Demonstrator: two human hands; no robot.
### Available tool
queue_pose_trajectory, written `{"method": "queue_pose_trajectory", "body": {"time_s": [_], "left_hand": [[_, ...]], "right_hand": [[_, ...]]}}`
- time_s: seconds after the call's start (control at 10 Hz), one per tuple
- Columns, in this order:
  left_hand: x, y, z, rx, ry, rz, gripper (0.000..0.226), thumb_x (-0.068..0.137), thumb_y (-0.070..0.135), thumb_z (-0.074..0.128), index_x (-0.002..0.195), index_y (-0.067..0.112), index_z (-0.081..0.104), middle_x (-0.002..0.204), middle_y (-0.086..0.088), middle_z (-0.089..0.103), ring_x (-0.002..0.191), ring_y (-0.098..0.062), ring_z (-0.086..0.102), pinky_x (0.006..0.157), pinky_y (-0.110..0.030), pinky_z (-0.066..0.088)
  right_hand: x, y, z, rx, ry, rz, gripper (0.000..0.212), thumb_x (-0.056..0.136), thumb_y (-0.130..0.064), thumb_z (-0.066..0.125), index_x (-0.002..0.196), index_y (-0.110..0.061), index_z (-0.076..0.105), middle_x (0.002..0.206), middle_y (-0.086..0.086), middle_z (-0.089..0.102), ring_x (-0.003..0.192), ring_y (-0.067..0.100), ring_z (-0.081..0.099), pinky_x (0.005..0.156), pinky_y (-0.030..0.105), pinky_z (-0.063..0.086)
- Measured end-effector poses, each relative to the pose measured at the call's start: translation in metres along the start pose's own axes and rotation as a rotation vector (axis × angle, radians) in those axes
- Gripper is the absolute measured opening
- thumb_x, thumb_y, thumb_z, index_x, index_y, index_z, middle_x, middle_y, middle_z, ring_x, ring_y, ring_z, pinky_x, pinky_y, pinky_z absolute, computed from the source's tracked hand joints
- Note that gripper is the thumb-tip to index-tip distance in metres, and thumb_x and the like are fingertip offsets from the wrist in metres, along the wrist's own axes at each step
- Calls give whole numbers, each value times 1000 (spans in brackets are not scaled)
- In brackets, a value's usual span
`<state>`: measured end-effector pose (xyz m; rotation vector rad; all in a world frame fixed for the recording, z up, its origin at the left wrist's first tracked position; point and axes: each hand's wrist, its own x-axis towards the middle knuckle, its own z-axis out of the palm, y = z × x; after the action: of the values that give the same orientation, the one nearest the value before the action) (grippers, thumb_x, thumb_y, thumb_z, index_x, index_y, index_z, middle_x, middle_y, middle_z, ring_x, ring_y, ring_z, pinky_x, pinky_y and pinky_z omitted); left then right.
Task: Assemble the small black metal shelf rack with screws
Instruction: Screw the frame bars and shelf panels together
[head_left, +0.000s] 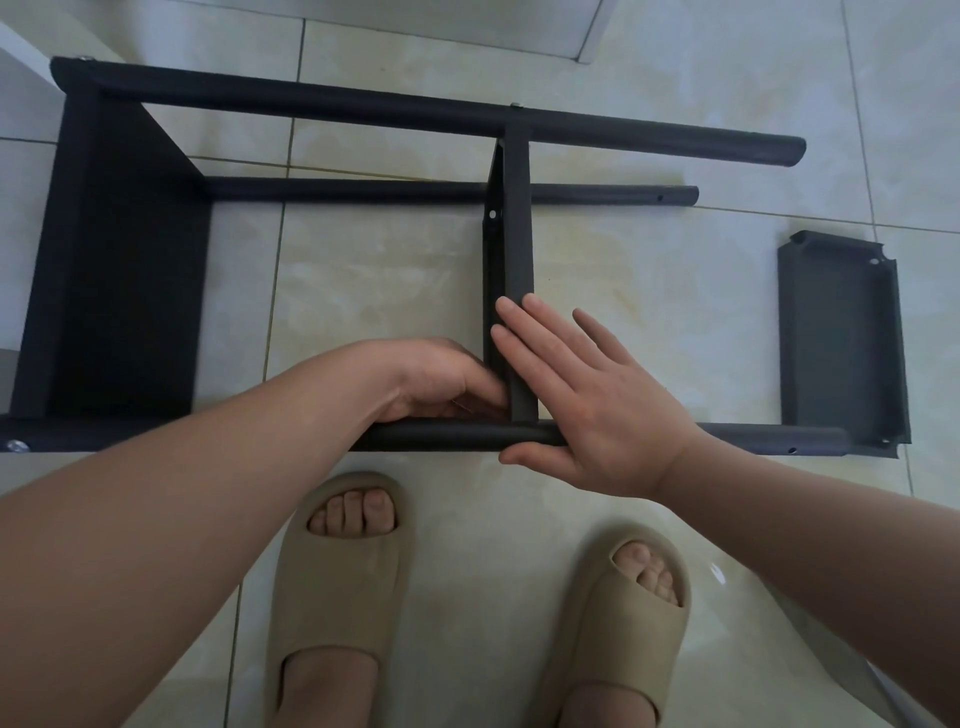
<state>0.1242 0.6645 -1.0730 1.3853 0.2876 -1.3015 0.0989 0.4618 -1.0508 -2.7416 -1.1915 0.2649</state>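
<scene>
Black rack (363, 106) on tiles (389, 270): right hand (597, 405) flat against middle shelf (517, 234), left hand (436, 379) curled, grip unclear

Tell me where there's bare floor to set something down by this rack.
Bare tile floor lies between the left shelf and middle shelf, and between the middle shelf and loose shelf panel. Crowded: the near pole, where the left hand and right hand meet the middle shelf.

I can read no text, label, brand, number or sign on anything in front of me here.
</scene>
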Motion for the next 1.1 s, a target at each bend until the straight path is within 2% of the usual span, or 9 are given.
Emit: {"method": "queue_pose_trajectory", "body": {"time_s": [0.2,0.3,0.4,0.5,0.6,0.7,0.9,1.0,1.1], "left_hand": [[-1,-1,-3,-31,-74,-13,33,88,-1,55,67,12,76,72,-8,72,63,-17,70,55,-21,52],[-1,-1,-5,-39,-112,-36,32,88,2,54,69,13,78,78,-9,74,69,-18,71,61,-23,54],[1,-1,-4,-56,-105,-63,25,91,7,55,82,9,79,85,-11,75,72,-19,72,61,-23,55],[3,-3,-3,-5,-24,16,15,89,4,60,97,1,73,85,-14,74,73,-21,72,61,-26,55],[3,-4,-4,17,-39,46,17,89,0,58,83,6,73,74,-10,72,65,-19,70,55,-23,53],[2,-4,-6,-17,-83,43,31,87,-5,54,69,11,73,69,-10,69,61,-18,68,54,-23,52],[4,-5,-5,-16,-83,54,16,90,1,56,96,0,71,85,-13,73,74,-21,71,62,-26,54],[5,-5,-4,77,-30,81,12,89,0,58,91,4,70,80,-10,72,71,-20,69,60,-25,53],[6,-5,-5,64,-45,71,14,87,-4,55,92,2,67,75,-12,66,66,-21,65,59,-25,52]], "right_hand": [[0,0,0,-2,3,-2,93,94,-73,36,158,-6,27,168,9,14,157,25,10,122,55,24],[0,0,0,-2,0,1,93,94,-73,36,159,-6,27,168,8,14,157,25,9,122,54,24],[0,0,0,-4,5,0,93,94,-73,36,158,-6,28,168,8,15,157,25,10,122,55,24],[0,-1,0,-4,6,0,93,94,-73,37,158,-6,28,168,8,15,157,25,10,121,55,24],[0,-1,0,-6,6,-1,93,94,-72,38,158,-6,27,168,8,15,157,26,10,121,55,24],[0,0,0,-9,8,-2,93,94,-72,38,158,-6,28,168,9,16,156,26,11,122,54,24],[0,-1,-1,-9,9,-2,92,94,-72,36,158,-6,29,168,9,16,156,26,11,121,55,25],[0,-1,0,-6,13,-2,92,94,-72,38,158,-6,29,168,9,17,156,26,12,121,56,26],[0,0,0,-7,19,-4,92,94,-72,39,158,-5,29,168,9,17,156,27,12,120,56,26]]}}
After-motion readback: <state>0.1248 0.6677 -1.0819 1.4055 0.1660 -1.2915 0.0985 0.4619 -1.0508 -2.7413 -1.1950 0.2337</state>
